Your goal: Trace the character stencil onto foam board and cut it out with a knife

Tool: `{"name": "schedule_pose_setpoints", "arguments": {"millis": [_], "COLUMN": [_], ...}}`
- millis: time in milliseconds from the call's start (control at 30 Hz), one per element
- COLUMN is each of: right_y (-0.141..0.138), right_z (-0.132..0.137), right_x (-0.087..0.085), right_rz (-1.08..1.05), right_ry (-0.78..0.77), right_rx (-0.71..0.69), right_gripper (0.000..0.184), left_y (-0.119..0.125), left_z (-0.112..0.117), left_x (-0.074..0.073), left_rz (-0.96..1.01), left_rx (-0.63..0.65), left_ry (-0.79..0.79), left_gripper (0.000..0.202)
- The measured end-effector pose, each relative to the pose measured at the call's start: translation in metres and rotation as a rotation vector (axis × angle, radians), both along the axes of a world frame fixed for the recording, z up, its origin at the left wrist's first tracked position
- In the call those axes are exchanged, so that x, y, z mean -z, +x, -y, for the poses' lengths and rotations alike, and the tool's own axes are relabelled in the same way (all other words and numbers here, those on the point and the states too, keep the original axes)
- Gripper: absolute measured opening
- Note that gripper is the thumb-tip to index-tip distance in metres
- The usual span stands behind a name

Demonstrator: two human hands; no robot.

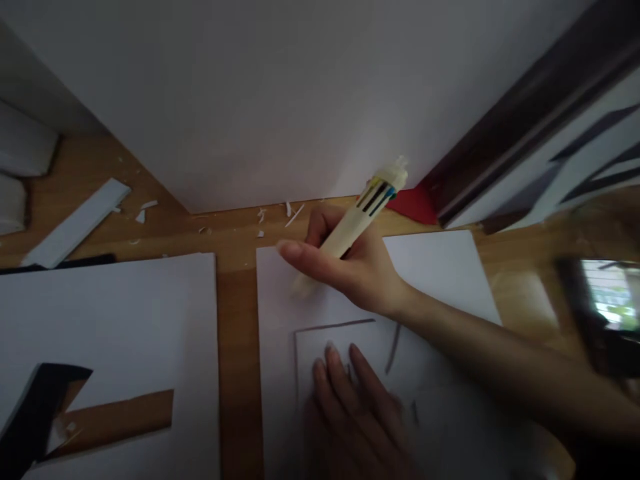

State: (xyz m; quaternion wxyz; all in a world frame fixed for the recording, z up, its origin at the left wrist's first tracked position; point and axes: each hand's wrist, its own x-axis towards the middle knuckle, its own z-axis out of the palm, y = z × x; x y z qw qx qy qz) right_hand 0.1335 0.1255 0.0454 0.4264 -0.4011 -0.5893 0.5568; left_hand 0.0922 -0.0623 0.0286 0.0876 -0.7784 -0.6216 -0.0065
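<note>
My right hand (355,267) is closed around a thick cream multicolour pen (357,217), tilted with its top up to the right. Coloured sliders show near the pen's top; its lower end is blurred over a white sheet (280,287). Below it, my left hand (355,413) lies with fingers stretched out on a smaller white piece (310,347) on that sheet. Dark lines run along the top of this piece and to its right; whether they are drawn or gaps, I cannot tell. The left wrist is dim at the bottom edge.
At left lies another white sheet (150,300) with a cut-out showing wood, and a black piece (40,407) over it. A white strip (80,223) and paper scraps (141,215) lie behind. A white panel (300,100) rises at the back, near something red (415,205). A dark-framed shiny object (607,293) stands right.
</note>
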Motion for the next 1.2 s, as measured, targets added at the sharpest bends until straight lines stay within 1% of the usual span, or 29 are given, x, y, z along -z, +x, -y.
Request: {"name": "schedule_pose_setpoints", "arguments": {"millis": [100,167,233,267,333,400,433,467,500,567,600,633,667,700,733,800,867,933,1033,1100,1200], "right_y": [0.015,0.034,0.056,0.067,0.087,0.102,0.108,0.112,0.115,0.117,0.117,0.117,0.116,0.116,0.116,0.116,0.117,0.117,0.118,0.117,0.116], "right_z": [0.008,0.023,0.050,0.068,0.114,0.167,0.193,0.219,0.244,0.284,0.299,0.311,0.319,0.325,0.328,0.329,0.328,0.328,0.328,0.329,0.329], "right_x": [-0.020,-0.038,-0.053,-0.059,-0.061,-0.053,-0.044,-0.034,-0.023,0.000,0.010,0.019,0.026,0.031,0.034,0.038,0.039,0.040,0.042,0.042,0.039], "right_rz": [-0.008,-0.017,0.035,0.092,0.241,0.482,0.620,0.730,0.816,0.922,0.975,1.022,1.067,1.104,1.129,1.154,1.151,1.144,1.124,1.098,1.051], "right_ry": [0.019,0.052,0.083,0.090,0.093,0.160,0.170,0.207,0.224,0.294,0.313,0.419,0.500,0.534,0.560,0.555,0.551,0.547,0.515,0.480,0.449], "right_rx": [0.134,0.198,0.264,0.307,0.423,0.637,0.701,0.762,0.771,0.775,0.708,0.659,0.604,0.538,0.491,0.423,0.412,0.413,0.385,0.370,0.388], "right_gripper": [0.040,0.035,0.028,0.024,0.023,0.025,0.025,0.021,0.021,0.030,0.038,0.044,0.048,0.051,0.052,0.051,0.047,0.045,0.044,0.043,0.046], "left_y": [-0.002,-0.006,-0.012,-0.015,-0.021,-0.027,-0.029,-0.030,-0.030,-0.031,-0.032,-0.033,-0.036,-0.040,-0.044,-0.056,-0.067,-0.077,-0.086,-0.090,-0.097], "left_z": [-0.003,-0.007,-0.011,-0.013,-0.016,-0.017,-0.018,-0.018,-0.019,-0.021,-0.023,-0.026,-0.030,-0.034,-0.038,-0.047,-0.053,-0.057,-0.055,-0.050,-0.042], "left_x": [-0.003,-0.005,-0.007,-0.009,-0.012,-0.017,-0.020,-0.024,-0.029,-0.040,-0.046,-0.052,-0.058,-0.063,-0.067,-0.074,-0.076,-0.075,-0.070,-0.066,-0.059], "left_rz": [-0.042,-0.099,-0.127,-0.139,-0.175,-0.221,-0.244,-0.266,-0.287,-0.307,-0.290,-0.253,-0.198,-0.125,-0.094,-0.049,0.018,0.091,0.180,0.225,0.294], "left_rx": [0.056,0.117,0.165,0.186,0.256,0.352,0.377,0.382,0.371,0.324,0.307,0.293,0.275,0.261,0.260,0.253,0.273,0.316,0.375,0.389,0.382], "left_ry": [0.066,0.124,0.181,0.200,0.195,0.133,0.093,0.045,-0.008,-0.136,-0.211,-0.285,-0.366,-0.436,-0.455,-0.446,-0.425,-0.407,-0.379,-0.371,-0.353], "left_gripper": [0.043,0.040,0.037,0.035,0.030,0.030,0.032,0.036,0.040,0.048,0.052,0.056,0.059,0.060,0.060,0.057,0.053,0.049,0.046,0.044,0.042]}}
